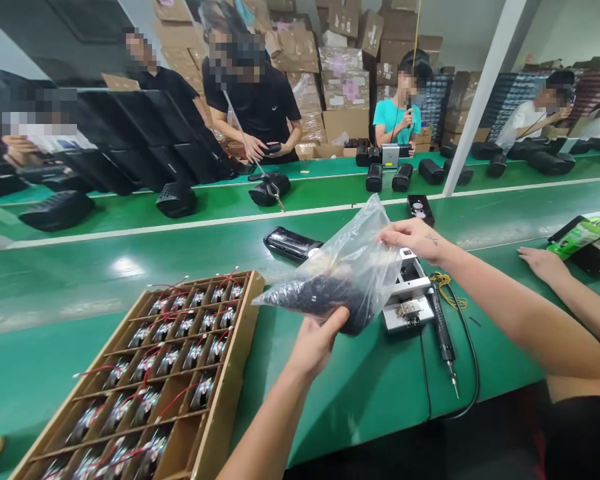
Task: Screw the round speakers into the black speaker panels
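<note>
A clear plastic bag (350, 267) with a mass of small black pieces in its bottom is held up in front of me, tilted. My left hand (317, 340) supports it from below, thumb pressed against the filled part. Up at its right side, my right hand (415, 237) pinches the plastic between thumb and fingers. Behind the bag, a black speaker housing (287, 244) lies partly hidden. Below my right wrist are a white metal fixture (407, 307) and an electric screwdriver (443, 333) with a black cable.
A divided cardboard tray (253, 320) of small speakers with red wires stands at left. Beyond the white rail, several black housings (403, 177) sit on the green belt. A co-worker's hand (545, 263) rests at right near a green-wrapped item (583, 237). Several people work opposite.
</note>
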Action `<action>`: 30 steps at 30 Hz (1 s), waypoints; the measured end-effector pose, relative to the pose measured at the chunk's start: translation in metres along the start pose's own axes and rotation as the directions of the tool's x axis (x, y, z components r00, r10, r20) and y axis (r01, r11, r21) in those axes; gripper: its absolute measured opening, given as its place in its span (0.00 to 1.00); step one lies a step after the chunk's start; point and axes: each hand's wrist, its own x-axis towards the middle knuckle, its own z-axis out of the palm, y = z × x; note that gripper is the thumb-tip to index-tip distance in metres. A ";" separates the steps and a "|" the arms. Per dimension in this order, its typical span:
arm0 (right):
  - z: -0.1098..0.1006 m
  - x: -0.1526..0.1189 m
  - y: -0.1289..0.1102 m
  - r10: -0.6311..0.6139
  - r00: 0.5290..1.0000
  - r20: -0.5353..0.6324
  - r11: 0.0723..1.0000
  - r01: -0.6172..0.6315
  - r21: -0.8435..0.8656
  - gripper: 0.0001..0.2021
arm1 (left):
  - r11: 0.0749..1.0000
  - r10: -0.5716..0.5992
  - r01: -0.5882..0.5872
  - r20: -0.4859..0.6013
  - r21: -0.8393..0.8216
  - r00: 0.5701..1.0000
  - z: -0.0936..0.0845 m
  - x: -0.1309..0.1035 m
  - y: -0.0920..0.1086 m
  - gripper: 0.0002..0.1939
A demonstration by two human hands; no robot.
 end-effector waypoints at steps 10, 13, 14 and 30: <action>0.017 0.020 0.045 0.059 0.998 0.010 0.993 -0.059 0.102 0.23 | 0.997 -0.025 0.036 -0.174 0.065 0.984 0.002 0.010 0.001 0.41; 0.019 0.020 0.052 0.078 0.997 0.018 0.990 -0.080 0.119 0.23 | 0.996 -0.008 0.025 -0.182 0.088 0.983 0.003 0.010 0.003 0.41; 0.019 0.020 0.054 0.085 0.996 0.022 0.988 -0.087 0.124 0.23 | 0.995 -0.004 0.023 -0.185 0.098 0.983 0.003 0.010 0.004 0.41; 0.019 0.021 0.055 0.129 0.989 0.066 0.985 -0.135 0.103 0.23 | 0.984 0.097 -0.069 -0.170 0.164 0.981 0.007 0.012 0.013 0.40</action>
